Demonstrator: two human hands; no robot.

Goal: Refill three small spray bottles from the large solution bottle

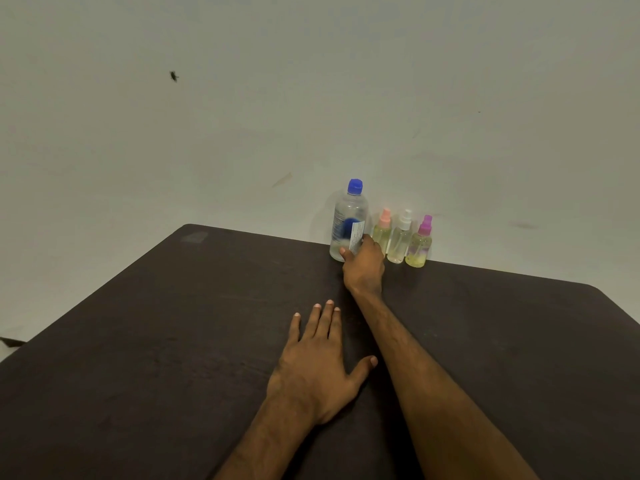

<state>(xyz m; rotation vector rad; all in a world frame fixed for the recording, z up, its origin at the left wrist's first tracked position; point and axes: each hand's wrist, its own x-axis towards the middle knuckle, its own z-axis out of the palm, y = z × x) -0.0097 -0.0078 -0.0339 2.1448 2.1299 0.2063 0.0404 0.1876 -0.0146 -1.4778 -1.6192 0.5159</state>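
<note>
The large clear solution bottle (348, 220) with a blue cap stands upright at the far edge of the dark table (173, 323). My right hand (364, 263) is stretched out to it, thumb and fingers wrapped around its lower part. To its right stand three small spray bottles in a row: one with a pink top (383, 227), one with a white top (400, 237) and one with a purple top (420, 244). Each holds some pale yellowish liquid. My left hand (317, 362) lies flat on the table with fingers spread, holding nothing.
A pale wall (311, 98) rises directly behind the bottles, with a small dark insect (174, 76) on it at the upper left. The table's far edge runs just behind the bottles, and its rounded corners show at the left and right.
</note>
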